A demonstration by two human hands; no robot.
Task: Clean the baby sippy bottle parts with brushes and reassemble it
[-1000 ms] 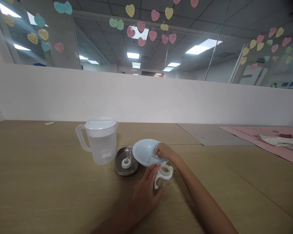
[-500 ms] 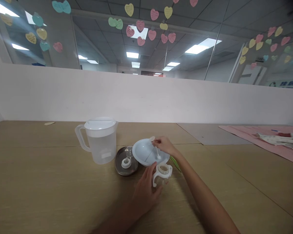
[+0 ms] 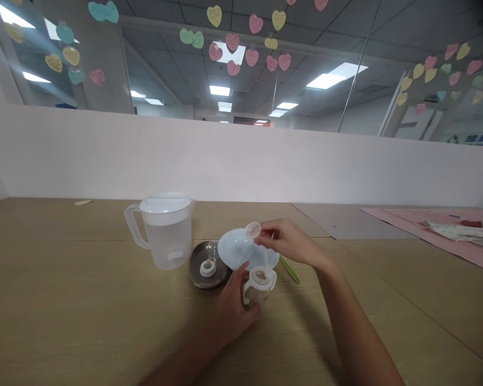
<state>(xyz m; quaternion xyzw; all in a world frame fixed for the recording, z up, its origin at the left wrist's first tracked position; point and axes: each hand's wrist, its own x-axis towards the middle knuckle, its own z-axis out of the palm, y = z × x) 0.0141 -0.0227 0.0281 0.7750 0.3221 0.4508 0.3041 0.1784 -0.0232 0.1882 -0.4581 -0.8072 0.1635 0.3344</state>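
My left hand (image 3: pixel 235 303) is wrapped round a clear baby bottle (image 3: pixel 257 295) with white handles, which stands upright with its mouth uncovered. Above the pale blue-white bowl (image 3: pixel 229 249), my right hand (image 3: pixel 285 238) pinches a small round whitish disc (image 3: pixel 253 230) by its edge. A faint pale strip shows below that hand over the bowl; I cannot tell whether it is joined to the disc. Left of the bowl, a metal dish (image 3: pixel 195 272) holds a white collar ring (image 3: pixel 207 268) and a clear dome cap (image 3: pixel 213 250).
A lidded clear pitcher (image 3: pixel 171 241) with liquid stands left of the dish. Right of the bowl lies a green-handled tool (image 3: pixel 290 270), partly hidden. A pink cloth (image 3: pixel 402 225) covers the table's right rear, and a flat pale piece (image 3: pixel 83 202) lies near the wall.
My right hand has lifted the disc slightly and turned it to show its round face. My left hand has shifted the bottle a little leftward. The green-handled tool shows more.
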